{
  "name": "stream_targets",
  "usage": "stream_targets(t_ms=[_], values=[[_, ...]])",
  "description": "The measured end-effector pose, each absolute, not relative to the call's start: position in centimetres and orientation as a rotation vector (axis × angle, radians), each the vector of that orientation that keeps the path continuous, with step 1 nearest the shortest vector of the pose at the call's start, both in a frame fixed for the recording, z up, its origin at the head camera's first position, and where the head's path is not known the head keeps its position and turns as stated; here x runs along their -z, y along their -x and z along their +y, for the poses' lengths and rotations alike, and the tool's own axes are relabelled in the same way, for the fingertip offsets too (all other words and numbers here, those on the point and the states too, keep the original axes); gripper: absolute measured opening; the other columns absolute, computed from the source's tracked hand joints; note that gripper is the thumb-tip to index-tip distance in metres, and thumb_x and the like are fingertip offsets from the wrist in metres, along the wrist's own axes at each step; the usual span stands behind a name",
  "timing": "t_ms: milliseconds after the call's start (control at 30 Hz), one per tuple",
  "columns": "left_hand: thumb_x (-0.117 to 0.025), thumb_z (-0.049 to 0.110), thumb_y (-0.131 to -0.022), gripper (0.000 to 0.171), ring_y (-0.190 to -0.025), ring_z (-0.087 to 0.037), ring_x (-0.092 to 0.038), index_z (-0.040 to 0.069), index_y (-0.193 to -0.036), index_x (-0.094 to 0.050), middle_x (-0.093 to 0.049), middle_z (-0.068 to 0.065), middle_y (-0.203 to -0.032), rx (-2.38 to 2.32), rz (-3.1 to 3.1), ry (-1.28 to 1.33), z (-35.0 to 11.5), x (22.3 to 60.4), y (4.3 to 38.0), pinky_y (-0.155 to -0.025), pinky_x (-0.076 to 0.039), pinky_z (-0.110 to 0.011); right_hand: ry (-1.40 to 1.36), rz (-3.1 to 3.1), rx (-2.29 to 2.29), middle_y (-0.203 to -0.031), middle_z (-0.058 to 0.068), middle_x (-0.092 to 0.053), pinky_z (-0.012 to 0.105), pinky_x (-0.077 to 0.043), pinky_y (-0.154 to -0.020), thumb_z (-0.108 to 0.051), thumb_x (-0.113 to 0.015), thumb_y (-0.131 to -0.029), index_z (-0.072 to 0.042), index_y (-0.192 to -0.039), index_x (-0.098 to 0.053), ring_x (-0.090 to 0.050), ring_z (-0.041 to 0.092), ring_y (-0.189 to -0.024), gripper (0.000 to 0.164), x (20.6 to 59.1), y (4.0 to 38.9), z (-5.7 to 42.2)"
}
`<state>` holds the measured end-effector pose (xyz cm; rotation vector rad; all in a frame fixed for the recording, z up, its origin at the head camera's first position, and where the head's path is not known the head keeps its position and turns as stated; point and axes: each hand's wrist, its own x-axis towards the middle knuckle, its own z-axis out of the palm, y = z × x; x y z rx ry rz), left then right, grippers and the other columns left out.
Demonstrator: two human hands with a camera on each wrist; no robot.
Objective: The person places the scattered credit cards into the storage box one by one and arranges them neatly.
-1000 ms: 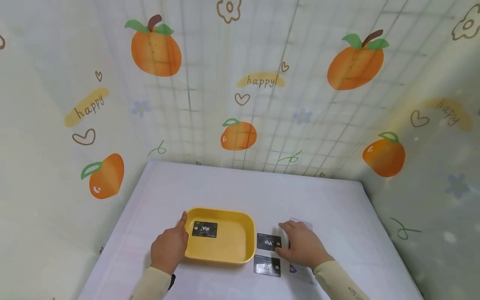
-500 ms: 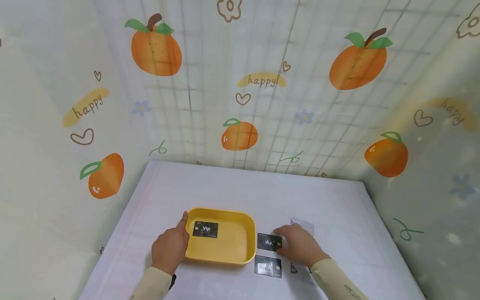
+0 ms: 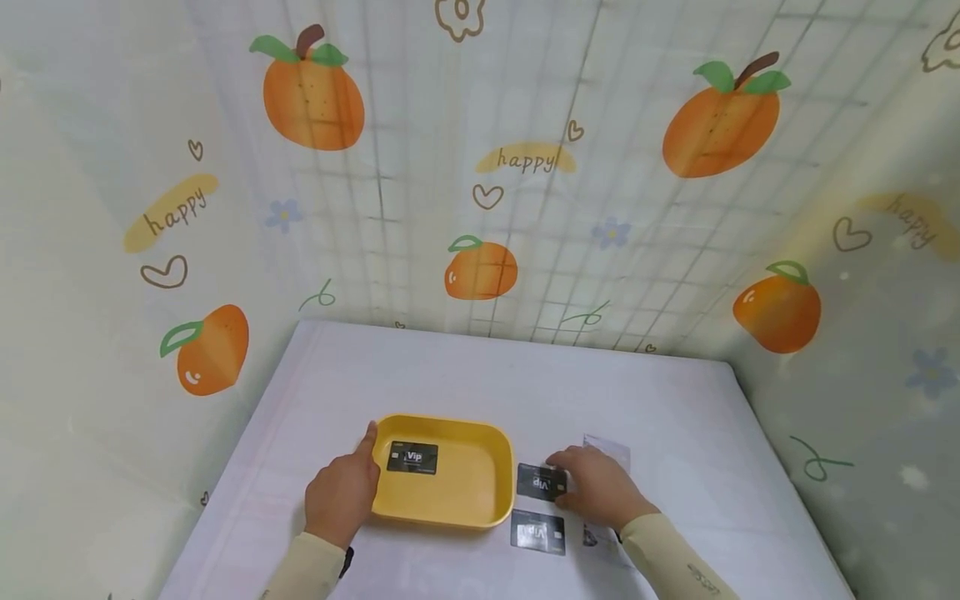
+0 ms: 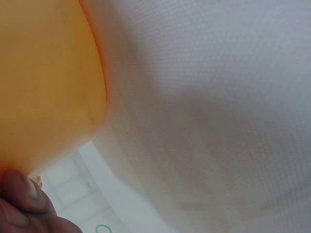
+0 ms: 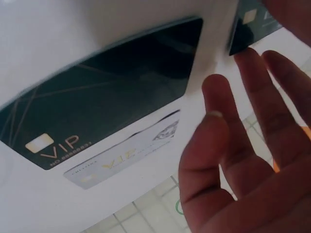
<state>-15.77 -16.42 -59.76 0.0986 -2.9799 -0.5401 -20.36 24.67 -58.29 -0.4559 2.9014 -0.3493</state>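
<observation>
A yellow tray (image 3: 474, 493) holds one black card (image 3: 412, 457) printed "Vip" in its far left corner. My left hand (image 3: 341, 493) grips the tray's left side, one finger stretched along the rim. Right of the tray lies another black card (image 3: 536, 479), with my right hand (image 3: 603, 490) pinching its right end between fingers and thumb. In the right wrist view that pinched card (image 5: 255, 24) shows at the upper right, partly covered by the hand. A dark VIP card (image 5: 126, 82) lies beneath my right hand, mostly hidden from the head view.
Nearer me, beside the tray, lies another black card (image 3: 537, 532). A silver card (image 3: 612, 451) sits beyond my right hand, and a patterned light card (image 3: 598, 536) shows nearer me. A white cloth covers the table (image 3: 480, 367), with a fruit-print curtain (image 3: 420, 275) behind and at both sides.
My right hand has shifted slightly left and closed its fingers and thumb on the upper black card's right end. My left hand keeps its place on the tray.
</observation>
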Motion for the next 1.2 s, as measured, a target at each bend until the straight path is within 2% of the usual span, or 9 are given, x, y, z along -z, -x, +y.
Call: stream_targets(t_ms=[267,600,933,1200], values=[[-0.063,0.024,-0.104,0.060,-0.042,-0.017,-0.037,0.024,-0.162,-0.046,-0.042,0.001,-0.051,0.560,-2.981,-0.098,-16.5,59.5,15.7,-0.038,-0.032,-0.034,0.475,2.878,0.368,-0.100,-0.013,-0.063,0.043,-0.054,-0.096,-0.025,-0.099,-0.071,-0.025,-0.118,-0.079,-0.058,0.008,-0.091,0.051,57.9,20.4,24.7],[-0.063,0.024,-0.104,0.060,-0.042,-0.016,-0.037,0.025,-0.162,-0.047,-0.042,0.001,-0.051,0.549,-2.979,-0.099,-16.5,59.3,15.6,-0.038,-0.032,-0.034,0.425,2.839,0.432,-0.107,-0.010,-0.060,0.044,-0.055,-0.098,-0.031,-0.098,-0.071,-0.021,-0.119,-0.080,-0.057,0.011,-0.095,0.052,58.4,20.4,24.8],[-0.063,0.025,-0.104,0.060,-0.042,-0.017,-0.038,0.025,-0.161,-0.047,-0.042,0.001,-0.051,0.551,-2.982,-0.099,-16.4,59.5,15.5,-0.038,-0.033,-0.035,0.455,2.848,0.344,-0.105,-0.011,-0.065,0.045,-0.054,-0.098,-0.036,-0.094,-0.070,-0.019,-0.121,-0.078,-0.059,0.010,-0.094,0.056,58.5,20.2,24.9],[-0.063,0.025,-0.104,0.061,-0.043,-0.017,-0.039,0.024,-0.162,-0.046,-0.043,0.000,-0.052,0.545,-3.003,-0.112,-16.3,59.3,15.7,-0.039,-0.033,-0.035,0.498,2.951,0.260,-0.100,-0.011,-0.067,0.035,-0.055,-0.087,-0.040,-0.091,-0.071,-0.016,-0.117,-0.080,-0.058,0.006,-0.087,0.053,57.2,20.4,25.4]])
